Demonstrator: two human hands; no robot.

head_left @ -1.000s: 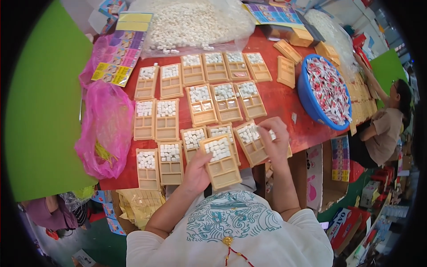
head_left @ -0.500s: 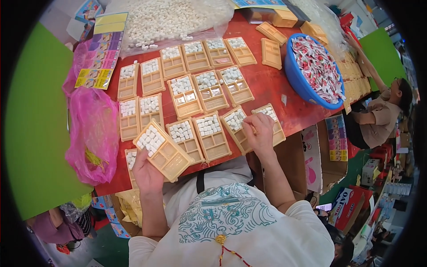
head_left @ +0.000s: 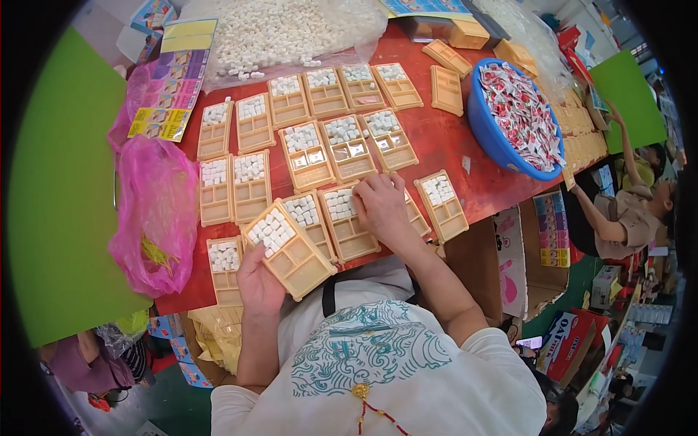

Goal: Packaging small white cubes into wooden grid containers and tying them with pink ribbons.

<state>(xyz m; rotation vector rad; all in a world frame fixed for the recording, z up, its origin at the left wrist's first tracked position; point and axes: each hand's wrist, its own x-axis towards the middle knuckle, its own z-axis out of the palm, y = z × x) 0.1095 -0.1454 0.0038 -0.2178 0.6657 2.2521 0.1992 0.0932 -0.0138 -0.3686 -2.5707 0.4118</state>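
My left hand [head_left: 260, 282] grips a beige compartment tray [head_left: 304, 263] by its left edge, raised and tilted above the table. Small white pieces [head_left: 270, 231] fill the tray's large far compartment; its smaller compartments are bare. My right hand [head_left: 383, 207] is bent over a neighbouring tray [head_left: 354, 238], its curled fingers at the right side of the white pieces there. Whatever those fingertips may hold is hidden. Under that wrist another tray [head_left: 416, 218] is partly covered. To the right lies a filled tray [head_left: 445, 209].
Several similar trays [head_left: 305, 166] stand in rows on the red table [head_left: 443, 149]. Behind them is a heap of white pieces [head_left: 283, 36] on clear plastic. A blue basin [head_left: 483, 134] of small packets is at right, a pink bag [head_left: 153, 211] at left. Another person [head_left: 625, 218] is at the far right.
My right hand has moved left from the right-hand trays to the middle one. My left hand has shifted slightly right with its tray. The rightmost tray now sits apart and straighter.
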